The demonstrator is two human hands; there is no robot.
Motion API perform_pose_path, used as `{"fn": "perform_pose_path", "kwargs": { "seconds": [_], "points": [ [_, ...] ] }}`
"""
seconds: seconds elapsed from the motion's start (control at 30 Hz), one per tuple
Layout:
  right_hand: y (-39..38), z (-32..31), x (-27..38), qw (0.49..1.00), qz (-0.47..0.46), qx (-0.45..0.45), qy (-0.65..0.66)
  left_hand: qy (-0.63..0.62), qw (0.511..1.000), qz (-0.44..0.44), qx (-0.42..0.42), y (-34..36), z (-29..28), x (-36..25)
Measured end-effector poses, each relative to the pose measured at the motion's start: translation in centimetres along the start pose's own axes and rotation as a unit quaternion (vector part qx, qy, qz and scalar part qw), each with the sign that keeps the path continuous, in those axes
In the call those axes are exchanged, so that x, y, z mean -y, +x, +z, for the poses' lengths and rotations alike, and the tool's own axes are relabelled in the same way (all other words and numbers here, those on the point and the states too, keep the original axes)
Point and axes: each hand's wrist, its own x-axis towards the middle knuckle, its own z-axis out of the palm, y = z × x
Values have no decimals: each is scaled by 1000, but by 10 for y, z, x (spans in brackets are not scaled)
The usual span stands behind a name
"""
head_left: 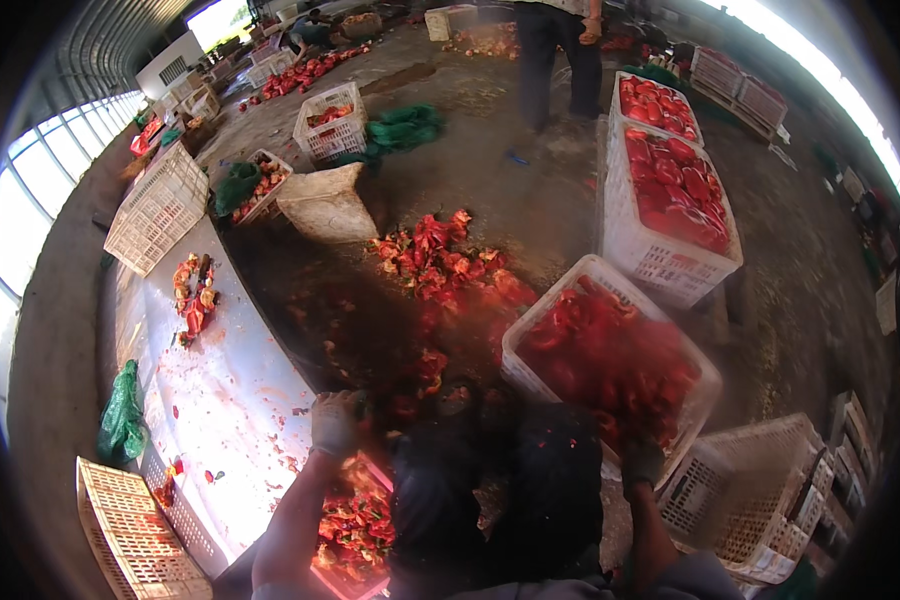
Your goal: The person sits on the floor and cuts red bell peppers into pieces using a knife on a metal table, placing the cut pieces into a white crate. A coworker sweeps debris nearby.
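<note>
My left hand, in a pale glove, is closed at the right edge of the metal table; what it holds is hard to make out. A red container of pepper scraps lies beneath it. My right hand, in a dark glove, grips the near rim of a white crate of red peppers, partly blurred. My dark-trousered legs are between the two hands. Red pepper pieces are heaped on the floor ahead, and a small pile lies on the table.
Stacked full crates stand right of centre ahead, an empty crate at lower right. Crates, green netting and a pale sack are around the table. A standing person is beyond the stack; another person is farther back.
</note>
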Motion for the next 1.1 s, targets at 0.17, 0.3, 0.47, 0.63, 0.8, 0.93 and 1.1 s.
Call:
{"fn": "perform_pose_path", "kwargs": {
  "seconds": [0.17, 0.3, 0.47, 0.63, 0.8, 0.93, 1.1],
  "points": [
    [0, 10, -1, 1000, -14, -6, 20, 11, 1000, -6, 7, 2, -11, -1],
    [1, 12, -9, 1000, -22, -18, -9, -2, 1000, 8, -3, 2, -4, 2],
    [4, 11, -12, 997, -46, 6, -61, 9, 1000, -6, 4, 2, -5, -3],
    [2, 12, -9, 999, -16, -17, -36, 18, 1000, -6, 6, 2, -7, -5],
    [5, 14, -11, 999, 1, -27, -33, 9, 1000, -14, 13, 3, -4, -4],
    [1, 11, -2, 1000, 10, -18, -3, 21, 1000, -18, 11, 0, -3, 0],
    [0, 22, -23, 996, -48, -76, -12, 6, 1000, 13, -8, 6, -10, -7]
  ]
}}
